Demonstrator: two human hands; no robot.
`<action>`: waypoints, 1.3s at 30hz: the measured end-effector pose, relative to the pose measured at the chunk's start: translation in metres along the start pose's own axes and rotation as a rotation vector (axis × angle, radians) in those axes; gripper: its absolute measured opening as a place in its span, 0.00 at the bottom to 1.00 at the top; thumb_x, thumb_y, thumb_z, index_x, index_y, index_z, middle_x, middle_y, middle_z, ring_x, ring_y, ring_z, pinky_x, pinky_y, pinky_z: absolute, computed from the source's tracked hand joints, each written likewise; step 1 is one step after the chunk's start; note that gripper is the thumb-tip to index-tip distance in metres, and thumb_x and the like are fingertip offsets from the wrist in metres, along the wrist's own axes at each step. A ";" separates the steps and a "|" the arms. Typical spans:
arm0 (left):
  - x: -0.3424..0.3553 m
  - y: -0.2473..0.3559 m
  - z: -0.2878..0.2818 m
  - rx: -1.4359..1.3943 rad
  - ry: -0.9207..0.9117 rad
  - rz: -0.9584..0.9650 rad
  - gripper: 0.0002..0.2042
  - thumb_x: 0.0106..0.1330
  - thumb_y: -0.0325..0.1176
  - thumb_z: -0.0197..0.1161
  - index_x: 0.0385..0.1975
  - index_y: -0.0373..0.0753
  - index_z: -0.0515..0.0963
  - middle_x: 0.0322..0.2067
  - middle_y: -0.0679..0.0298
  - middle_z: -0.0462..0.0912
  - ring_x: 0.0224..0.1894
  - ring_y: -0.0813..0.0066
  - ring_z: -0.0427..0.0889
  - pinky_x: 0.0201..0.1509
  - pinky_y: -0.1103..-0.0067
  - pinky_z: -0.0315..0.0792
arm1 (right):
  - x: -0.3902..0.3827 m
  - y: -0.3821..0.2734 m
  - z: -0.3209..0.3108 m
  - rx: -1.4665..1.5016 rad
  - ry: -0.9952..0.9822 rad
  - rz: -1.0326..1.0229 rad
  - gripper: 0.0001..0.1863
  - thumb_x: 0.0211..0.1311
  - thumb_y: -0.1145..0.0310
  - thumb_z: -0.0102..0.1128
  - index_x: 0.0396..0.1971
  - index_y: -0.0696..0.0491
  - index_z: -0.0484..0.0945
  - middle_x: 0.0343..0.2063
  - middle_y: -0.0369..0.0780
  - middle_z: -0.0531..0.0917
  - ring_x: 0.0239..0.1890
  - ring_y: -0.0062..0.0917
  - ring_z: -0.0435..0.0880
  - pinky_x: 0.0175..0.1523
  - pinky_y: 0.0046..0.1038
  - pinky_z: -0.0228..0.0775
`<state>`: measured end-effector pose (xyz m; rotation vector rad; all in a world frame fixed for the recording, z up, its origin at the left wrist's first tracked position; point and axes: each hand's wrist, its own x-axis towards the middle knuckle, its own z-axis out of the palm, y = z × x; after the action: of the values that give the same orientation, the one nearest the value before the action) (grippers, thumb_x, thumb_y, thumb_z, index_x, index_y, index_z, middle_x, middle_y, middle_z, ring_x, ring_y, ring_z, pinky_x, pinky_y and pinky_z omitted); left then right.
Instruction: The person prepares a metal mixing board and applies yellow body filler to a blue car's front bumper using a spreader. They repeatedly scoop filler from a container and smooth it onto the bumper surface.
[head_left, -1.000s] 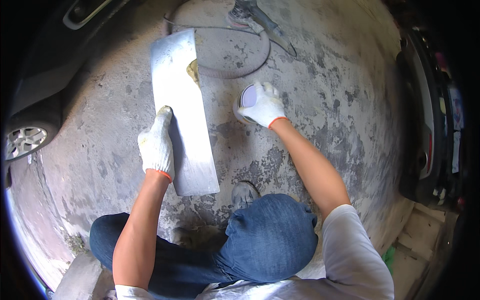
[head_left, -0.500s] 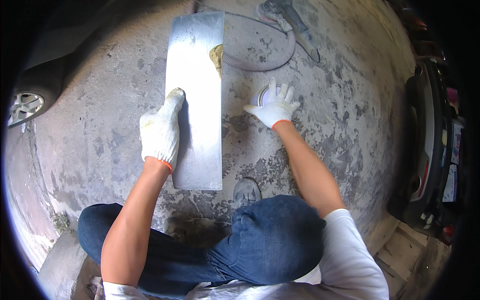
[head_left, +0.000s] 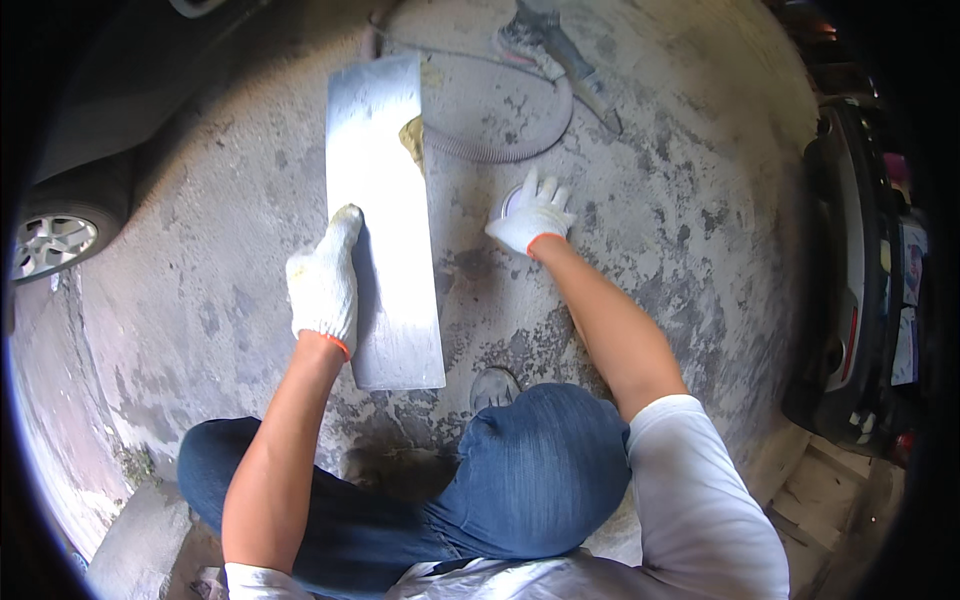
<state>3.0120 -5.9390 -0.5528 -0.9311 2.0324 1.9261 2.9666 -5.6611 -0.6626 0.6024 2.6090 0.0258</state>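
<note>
A long, shiny rectangular metal sheet (head_left: 392, 290) is gripped along its left edge by my left hand (head_left: 324, 287), in a white knitted glove with an orange cuff. The thumb lies flat on the sheet's face. A lump of yellow-brown putty (head_left: 412, 140) clings to the right edge of the sheet's far half. To the right, my gloved right hand (head_left: 533, 217) rests over a round, pale can lid (head_left: 512, 201), fingers stretched out across it. The lid's left rim shows; the hand covers the rest, and anything beneath is hidden.
Beyond the hands, a sander (head_left: 545, 45) lies on the worn concrete floor (head_left: 660, 280), its ribbed hose (head_left: 500, 152) looping left. A car wheel (head_left: 55, 245) stands at far left, and a dark vehicle bumper (head_left: 850, 270) at right. My shoe (head_left: 494, 388) is in front.
The view has shifted slightly. The sheet, still in my left hand, has tilted a little, its far end leaning left. My right hand stays on the lid, its fingers less spread.
</note>
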 end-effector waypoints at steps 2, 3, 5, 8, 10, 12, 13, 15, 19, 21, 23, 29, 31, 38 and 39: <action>-0.002 0.009 -0.010 -0.043 -0.010 -0.008 0.24 0.71 0.47 0.70 0.31 0.24 0.84 0.28 0.64 0.81 0.33 0.75 0.72 0.42 0.71 0.71 | -0.011 0.012 -0.002 -0.032 0.024 -0.093 0.63 0.51 0.42 0.72 0.83 0.48 0.48 0.80 0.51 0.56 0.80 0.49 0.57 0.75 0.60 0.59; -0.006 0.012 -0.012 -0.088 0.053 0.068 0.23 0.71 0.46 0.70 0.31 0.24 0.84 0.28 0.64 0.82 0.33 0.76 0.72 0.42 0.71 0.71 | -0.021 0.020 0.000 -0.025 0.017 -0.101 0.62 0.50 0.42 0.72 0.82 0.48 0.49 0.80 0.51 0.57 0.80 0.49 0.58 0.75 0.61 0.60; -0.009 0.023 -0.025 -0.084 0.008 0.057 0.22 0.71 0.46 0.71 0.33 0.26 0.85 0.30 0.65 0.84 0.34 0.76 0.75 0.44 0.73 0.72 | -0.055 0.043 0.012 0.081 0.078 -0.062 0.61 0.52 0.43 0.72 0.81 0.51 0.51 0.78 0.51 0.60 0.80 0.49 0.57 0.76 0.58 0.60; -0.007 0.037 -0.034 -0.398 -0.103 -0.056 0.20 0.70 0.47 0.72 0.36 0.31 0.87 0.32 0.66 0.86 0.37 0.76 0.79 0.47 0.75 0.74 | -0.119 0.089 0.047 0.068 0.153 0.081 0.58 0.53 0.45 0.72 0.80 0.54 0.53 0.71 0.56 0.70 0.75 0.53 0.65 0.79 0.49 0.58; -0.006 0.043 -0.039 -0.596 -0.268 -0.198 0.15 0.73 0.46 0.64 0.45 0.39 0.81 0.32 0.61 0.83 0.33 0.69 0.84 0.38 0.71 0.79 | -0.159 0.117 0.072 0.003 0.139 0.170 0.63 0.48 0.43 0.78 0.80 0.52 0.53 0.71 0.56 0.69 0.76 0.52 0.63 0.80 0.48 0.56; -0.005 0.044 -0.045 -0.778 -0.356 -0.074 0.10 0.75 0.41 0.59 0.39 0.40 0.78 0.30 0.60 0.81 0.28 0.68 0.83 0.30 0.74 0.77 | -0.177 0.127 0.083 0.035 0.032 0.277 0.62 0.47 0.44 0.81 0.78 0.54 0.57 0.72 0.56 0.68 0.77 0.53 0.62 0.80 0.47 0.56; -0.003 0.044 -0.049 -0.746 -0.377 -0.033 0.10 0.76 0.41 0.59 0.38 0.40 0.78 0.28 0.62 0.80 0.27 0.70 0.82 0.30 0.74 0.76 | -0.179 0.124 0.079 -0.014 -0.064 0.360 0.62 0.47 0.44 0.82 0.78 0.55 0.59 0.72 0.56 0.68 0.77 0.53 0.61 0.80 0.47 0.55; 0.000 0.044 -0.057 -0.725 -0.518 0.157 0.11 0.76 0.41 0.58 0.35 0.42 0.77 0.25 0.65 0.78 0.25 0.72 0.80 0.29 0.74 0.76 | -0.174 0.103 0.047 0.213 0.120 0.065 0.56 0.51 0.41 0.79 0.75 0.56 0.64 0.71 0.57 0.70 0.78 0.53 0.61 0.80 0.48 0.55; 0.009 0.048 -0.069 -0.775 -0.487 0.074 0.13 0.77 0.46 0.60 0.40 0.44 0.81 0.32 0.66 0.81 0.34 0.73 0.82 0.41 0.74 0.78 | -0.167 0.008 -0.087 0.720 0.508 -0.673 0.16 0.67 0.64 0.72 0.47 0.60 0.86 0.46 0.51 0.89 0.44 0.41 0.91 0.48 0.36 0.81; 0.013 0.053 -0.072 -0.874 -0.477 0.054 0.13 0.78 0.43 0.59 0.45 0.40 0.83 0.37 0.66 0.84 0.40 0.74 0.82 0.49 0.74 0.78 | -0.190 -0.045 -0.153 0.763 0.471 -0.839 0.12 0.65 0.67 0.73 0.43 0.59 0.88 0.37 0.50 0.90 0.37 0.41 0.91 0.44 0.33 0.82; 0.011 0.059 -0.077 -0.873 -0.295 0.112 0.19 0.78 0.49 0.55 0.44 0.38 0.80 0.34 0.60 0.83 0.35 0.68 0.84 0.43 0.68 0.81 | -0.222 -0.102 -0.196 0.702 0.391 -0.965 0.13 0.63 0.66 0.74 0.42 0.58 0.88 0.32 0.49 0.89 0.33 0.41 0.91 0.40 0.33 0.82; -0.003 0.073 -0.140 -0.892 0.112 0.347 0.20 0.81 0.41 0.60 0.38 0.26 0.86 0.31 0.68 0.85 0.36 0.79 0.79 0.40 0.75 0.74 | -0.284 -0.231 -0.221 0.461 0.313 -0.990 0.22 0.56 0.59 0.79 0.45 0.59 0.86 0.31 0.49 0.89 0.31 0.37 0.90 0.40 0.35 0.81; -0.004 0.079 -0.172 -0.921 0.131 0.334 0.20 0.81 0.41 0.60 0.38 0.26 0.85 0.30 0.67 0.84 0.36 0.79 0.79 0.39 0.76 0.74 | -0.290 -0.251 -0.231 0.602 0.084 -0.937 0.23 0.56 0.61 0.79 0.47 0.59 0.85 0.32 0.48 0.89 0.32 0.29 0.90 0.41 0.32 0.81; 0.031 0.101 -0.296 -1.305 -0.062 0.347 0.21 0.80 0.48 0.56 0.26 0.41 0.80 0.30 0.59 0.82 0.43 0.65 0.85 0.57 0.62 0.80 | -0.275 -0.274 -0.246 1.319 -0.363 -0.908 0.16 0.71 0.69 0.68 0.54 0.60 0.81 0.43 0.37 0.87 0.41 0.18 0.85 0.48 0.25 0.80; 0.036 0.105 -0.305 -1.452 -0.122 0.399 0.30 0.81 0.60 0.54 0.23 0.40 0.78 0.29 0.59 0.82 0.39 0.62 0.84 0.57 0.64 0.81 | -0.271 -0.283 -0.238 1.331 -0.411 -0.893 0.17 0.72 0.67 0.68 0.55 0.58 0.80 0.44 0.36 0.87 0.42 0.18 0.85 0.50 0.26 0.78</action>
<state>3.0100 -6.2446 -0.4428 -0.4819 0.4502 3.5180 2.9617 -6.0105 -0.3661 -0.2527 1.9317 -1.9160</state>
